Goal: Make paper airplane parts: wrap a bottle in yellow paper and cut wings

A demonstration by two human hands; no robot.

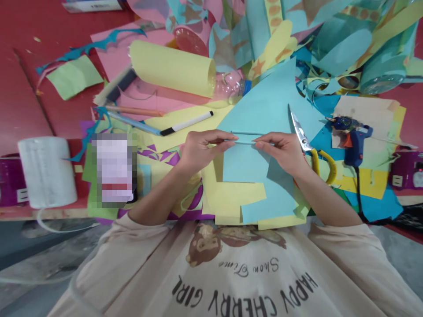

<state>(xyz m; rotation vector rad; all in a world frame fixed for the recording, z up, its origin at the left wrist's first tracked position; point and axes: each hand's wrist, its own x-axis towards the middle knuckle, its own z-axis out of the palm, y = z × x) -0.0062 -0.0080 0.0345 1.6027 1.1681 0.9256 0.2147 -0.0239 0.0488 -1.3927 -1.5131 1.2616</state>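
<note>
My left hand [201,149] pinches the left end of a thin, folded light blue paper strip [246,141]. The strip's right end is between the closed thumb and fingers of my right hand [280,149]. The strip is held level over light blue paper [241,169], which lies on yellow paper [231,198]. Just right of my right hand lie scissors with yellow handles [313,154], blades pointing up and away. A black and white marker [188,123] lies beyond my left hand.
A bottle wrapped in yellow paper [175,68] lies ahead. At the right is a blue glue gun [355,145] with a cord. A blurred phone-like object [115,169] and a white roll [48,171] stand at the left. Paper cut-outs [231,46] crowd the far side.
</note>
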